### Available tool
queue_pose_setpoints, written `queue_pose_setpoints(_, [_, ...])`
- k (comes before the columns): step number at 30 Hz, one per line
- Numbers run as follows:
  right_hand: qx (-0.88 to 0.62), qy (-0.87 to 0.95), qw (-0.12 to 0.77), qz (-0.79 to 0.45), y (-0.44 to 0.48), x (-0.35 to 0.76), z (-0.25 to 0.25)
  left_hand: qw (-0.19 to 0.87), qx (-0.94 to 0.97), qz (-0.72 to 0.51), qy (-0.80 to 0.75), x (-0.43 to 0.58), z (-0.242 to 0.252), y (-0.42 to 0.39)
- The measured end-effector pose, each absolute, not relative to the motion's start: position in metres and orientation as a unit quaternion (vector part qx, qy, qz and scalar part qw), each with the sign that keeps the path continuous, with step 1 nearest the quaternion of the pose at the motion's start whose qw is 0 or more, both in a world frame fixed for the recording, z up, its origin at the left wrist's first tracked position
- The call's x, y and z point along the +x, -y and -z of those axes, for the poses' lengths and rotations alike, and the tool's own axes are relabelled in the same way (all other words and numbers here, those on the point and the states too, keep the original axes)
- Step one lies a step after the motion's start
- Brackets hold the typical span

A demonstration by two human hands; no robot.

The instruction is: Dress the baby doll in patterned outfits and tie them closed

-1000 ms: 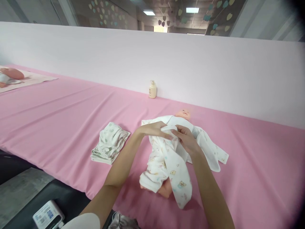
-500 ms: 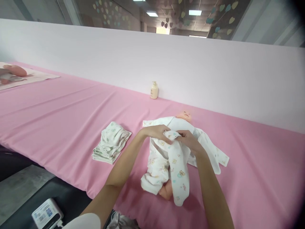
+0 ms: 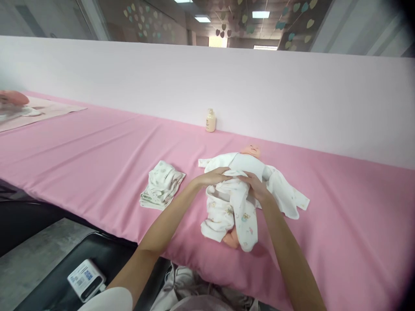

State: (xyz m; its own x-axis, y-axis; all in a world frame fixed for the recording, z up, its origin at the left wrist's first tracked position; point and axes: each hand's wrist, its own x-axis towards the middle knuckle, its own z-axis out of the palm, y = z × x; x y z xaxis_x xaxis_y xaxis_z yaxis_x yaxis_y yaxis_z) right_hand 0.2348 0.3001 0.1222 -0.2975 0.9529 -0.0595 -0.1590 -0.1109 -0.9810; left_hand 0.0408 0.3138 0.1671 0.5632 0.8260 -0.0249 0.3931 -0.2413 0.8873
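Clerk: Tablecloth [image 3: 97,147], pink, one, covering the long bench. White partition [image 3: 129,82] standing along its far edge.

Checker: Next largest?

Clerk: Doll [image 3: 246,163], one, on its back near the middle of the cloth, head toward the partition. Beneath it an open white wrap [image 3: 285,194], spread out to the person's right and not closed over the chest.

Checker: And the item in hand?

Clerk: Printed trousers [image 3: 227,211], one pair, bunched over the doll's legs, waistband gathered at the belly. Left hand [image 3: 214,176]: fingers curled down, pinching the band from the left. Right hand [image 3: 256,185]: fingers closed on the same band from the right. The two hands touch above the belly.

Checker: Condition?

Clerk: Partly on, by appearance. Waistband is up at the belly, but the cloth is rumpled, one trouser leg lies loose, and a bare foot [image 3: 231,241] shows at the hem. Straightening the legs and closing the wrap look undone.

Checker: Remainder?

Clerk: Folded clothes [image 3: 162,185], one stack, well apart to the doll's left, untouched. Pump bottle [image 3: 210,120], one, upright against the partition.
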Motion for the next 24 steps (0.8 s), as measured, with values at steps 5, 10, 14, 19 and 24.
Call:
queue_pose_setpoints(5, [-0.438, 0.597, 0.412, -0.531, -0.258, 0.239, -0.118, 0.5, 0.773, -0.214, -0.328, 0.034, -0.158, -0.275])
queue_pose_setpoints(10, [-0.445, 0.578, 0.457, -0.509, -0.22, 0.24, -0.098, 0.431, 0.821, -0.254, -0.276, 0.045, -0.14, -0.252])
queue_pose_setpoints(14, [-0.498, 0.487, 0.573, -0.431, -0.209, 0.226, -0.08, 0.404, 0.8, -0.334, -0.291, 0.06, -0.117, -0.253])
queue_pose_setpoints(19, [-0.478, 0.457, 0.61, -0.436, -0.203, 0.216, -0.076, 0.423, 0.758, -0.361, -0.342, 0.071, -0.098, -0.252])
queue_pose_setpoints(24, [-0.421, 0.461, 0.62, -0.475, -0.183, 0.219, -0.072, 0.405, 0.771, -0.386, -0.304, 0.076, -0.093, -0.239])
